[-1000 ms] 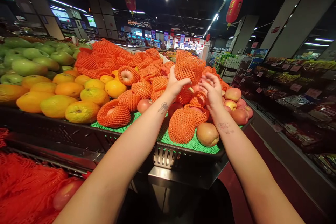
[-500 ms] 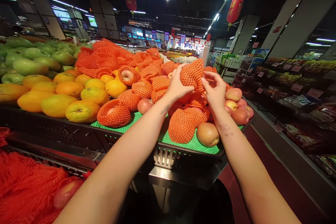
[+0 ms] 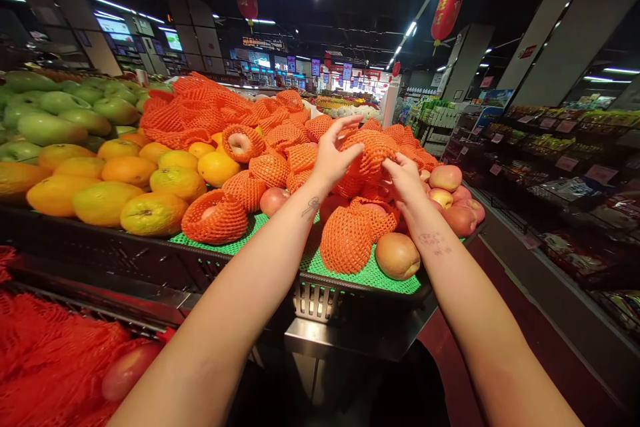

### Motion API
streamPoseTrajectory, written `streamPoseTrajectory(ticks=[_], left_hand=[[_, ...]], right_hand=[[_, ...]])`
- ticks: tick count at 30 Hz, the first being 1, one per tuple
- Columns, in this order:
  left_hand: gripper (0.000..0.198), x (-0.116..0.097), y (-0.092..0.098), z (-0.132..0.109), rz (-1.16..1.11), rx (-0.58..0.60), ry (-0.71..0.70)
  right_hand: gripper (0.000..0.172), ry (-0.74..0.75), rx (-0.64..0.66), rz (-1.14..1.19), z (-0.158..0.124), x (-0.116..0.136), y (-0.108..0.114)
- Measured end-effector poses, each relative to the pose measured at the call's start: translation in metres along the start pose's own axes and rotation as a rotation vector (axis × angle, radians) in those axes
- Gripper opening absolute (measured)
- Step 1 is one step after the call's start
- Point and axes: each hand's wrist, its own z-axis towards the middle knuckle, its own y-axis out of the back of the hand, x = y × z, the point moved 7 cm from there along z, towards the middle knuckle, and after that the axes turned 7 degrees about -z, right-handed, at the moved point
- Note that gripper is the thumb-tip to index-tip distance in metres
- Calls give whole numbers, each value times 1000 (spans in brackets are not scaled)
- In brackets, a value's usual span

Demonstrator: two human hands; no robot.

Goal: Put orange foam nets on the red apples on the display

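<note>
My right hand (image 3: 404,180) pinches the edge of an orange foam net (image 3: 375,149) above the heap of netted fruit. Just left of that net, my left hand (image 3: 334,153) has its thumb and fingers apart, with nothing seen between them. Whether a fruit is inside the net cannot be made out. Below the hands, another orange net (image 3: 346,240) lies on the green mat (image 3: 314,260), beside a bare apple (image 3: 397,256). More bare apples (image 3: 446,178) are piled to the right of my right hand.
Oranges (image 3: 153,213) and green fruit (image 3: 53,125) fill the display's left side. Its black front rim (image 3: 350,284) runs below my forearms. Red netting (image 3: 50,353) lies in a lower bin at bottom left. Packaged goods (image 3: 575,180) line shelves on the right.
The held net has dropped from upright to lying lower and more sideways. My left hand has come off it and opened, and my right hand has moved slightly down.
</note>
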Motion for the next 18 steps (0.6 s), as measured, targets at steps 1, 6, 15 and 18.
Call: streamPoseTrajectory(ticks=[1,6,15,18], left_hand=[[47,-1,4,1,8,-37,14],[40,1,7,1,118,3,30],[88,-20,-25,-20,579,285,-256],[89,-23,-12,-15,620,169,-266]], right_hand=[[28,3,-10,9,0,1,1],[31,19,-60,42,3,1,6],[58,154,25,45,8,3,3],[60,252,77,-12,3,15,0]])
